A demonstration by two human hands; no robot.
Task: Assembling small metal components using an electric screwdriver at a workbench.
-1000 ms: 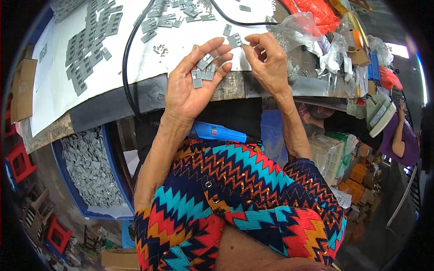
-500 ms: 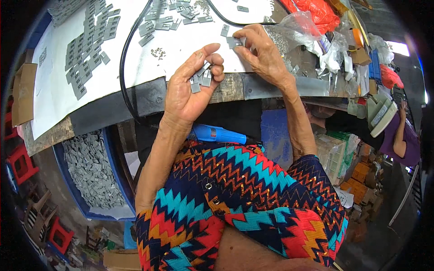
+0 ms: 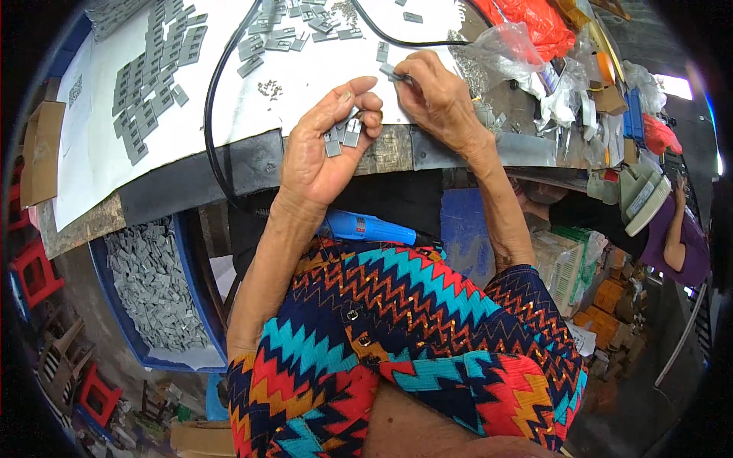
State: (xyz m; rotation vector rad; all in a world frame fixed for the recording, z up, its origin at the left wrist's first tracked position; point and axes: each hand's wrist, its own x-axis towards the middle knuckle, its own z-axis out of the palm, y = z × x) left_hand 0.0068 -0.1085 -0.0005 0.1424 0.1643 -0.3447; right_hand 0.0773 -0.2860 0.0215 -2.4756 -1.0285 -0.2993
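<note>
Cupping several small grey plastic clips (image 3: 343, 137) in the left hand (image 3: 324, 149), fingers curled, above the tabletop (image 3: 321, 69) edge | right hand (image 3: 435, 95) pinching one grey clip (image 3: 391, 71) on the white sheet | black cable (image 3: 221, 99) looping left | blue tub (image 3: 126, 336) of clips below.

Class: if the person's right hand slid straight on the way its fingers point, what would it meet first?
The right hand, pinching a small grey plastic part, points up-left; probably the loose grey plastic part on the white paper sheet, then the black cable. Depth is uncertain.
</note>
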